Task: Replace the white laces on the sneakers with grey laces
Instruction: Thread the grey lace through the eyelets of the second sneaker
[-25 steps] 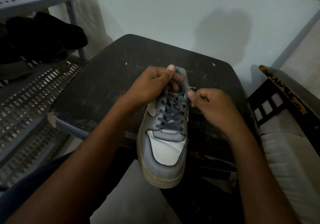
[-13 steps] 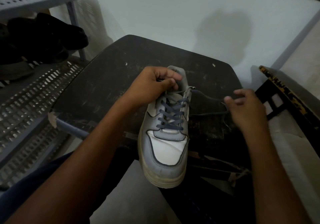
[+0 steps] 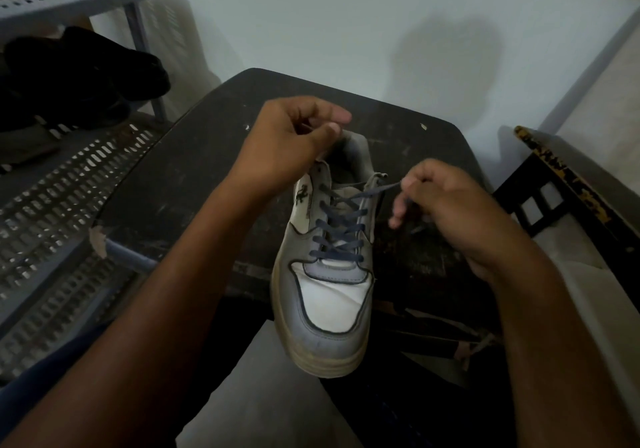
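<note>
The grey-and-white sneaker [image 3: 325,274] lies on the dark bench [image 3: 194,170], toe toward the person, between both hands. The left hand [image 3: 287,139] pinches the tongue at its far end; the right hand [image 3: 446,202], fingers curled, pinches the grey lace [image 3: 337,229] end just beside the top right eyelet

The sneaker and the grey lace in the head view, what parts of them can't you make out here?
- Left end of the grey lace: head view, hidden inside the left hand, so whether it is held cannot be told.
- Lace tip at the right hand: covered by its curled fingers.
- Heel of the sneaker: blocked by the left hand.
- Logo on the sneaker's side: too small to read.
</note>
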### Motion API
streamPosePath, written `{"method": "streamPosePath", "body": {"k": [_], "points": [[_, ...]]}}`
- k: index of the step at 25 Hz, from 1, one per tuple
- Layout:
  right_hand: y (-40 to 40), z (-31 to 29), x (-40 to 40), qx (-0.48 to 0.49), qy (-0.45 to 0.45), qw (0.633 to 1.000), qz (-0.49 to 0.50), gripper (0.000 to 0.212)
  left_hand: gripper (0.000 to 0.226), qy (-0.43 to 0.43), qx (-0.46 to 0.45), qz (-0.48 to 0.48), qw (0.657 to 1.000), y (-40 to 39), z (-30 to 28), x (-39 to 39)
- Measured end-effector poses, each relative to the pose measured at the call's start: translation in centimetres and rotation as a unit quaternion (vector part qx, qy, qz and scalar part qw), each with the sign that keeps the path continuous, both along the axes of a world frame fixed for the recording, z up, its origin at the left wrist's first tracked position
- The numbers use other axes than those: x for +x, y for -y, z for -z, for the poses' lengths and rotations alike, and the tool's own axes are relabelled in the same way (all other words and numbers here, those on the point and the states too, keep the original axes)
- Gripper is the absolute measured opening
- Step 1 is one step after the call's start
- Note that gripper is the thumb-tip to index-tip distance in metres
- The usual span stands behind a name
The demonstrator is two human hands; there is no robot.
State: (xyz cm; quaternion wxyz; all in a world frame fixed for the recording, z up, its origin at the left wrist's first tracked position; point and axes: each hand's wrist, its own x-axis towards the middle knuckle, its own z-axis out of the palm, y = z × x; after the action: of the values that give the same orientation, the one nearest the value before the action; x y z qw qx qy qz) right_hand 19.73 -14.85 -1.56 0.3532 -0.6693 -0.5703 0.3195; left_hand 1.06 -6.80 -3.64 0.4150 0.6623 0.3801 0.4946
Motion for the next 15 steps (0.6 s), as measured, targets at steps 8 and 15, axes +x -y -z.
{"method": "streamPosePath", "body": {"k": [8,15], "points": [[1.6,-3.4,0.2,0.096,-0.158,0.981,-0.061,0.018,0.015,-0.181,0.083,0.114,0.973,2.3,-2.1,1.6],[1.9,-3.8,-0.4,0.105,-0.114,0.985,-0.073,0.017,0.033,-0.161,0.103,0.174,0.966,4.0,-3.4,2.2]]}}
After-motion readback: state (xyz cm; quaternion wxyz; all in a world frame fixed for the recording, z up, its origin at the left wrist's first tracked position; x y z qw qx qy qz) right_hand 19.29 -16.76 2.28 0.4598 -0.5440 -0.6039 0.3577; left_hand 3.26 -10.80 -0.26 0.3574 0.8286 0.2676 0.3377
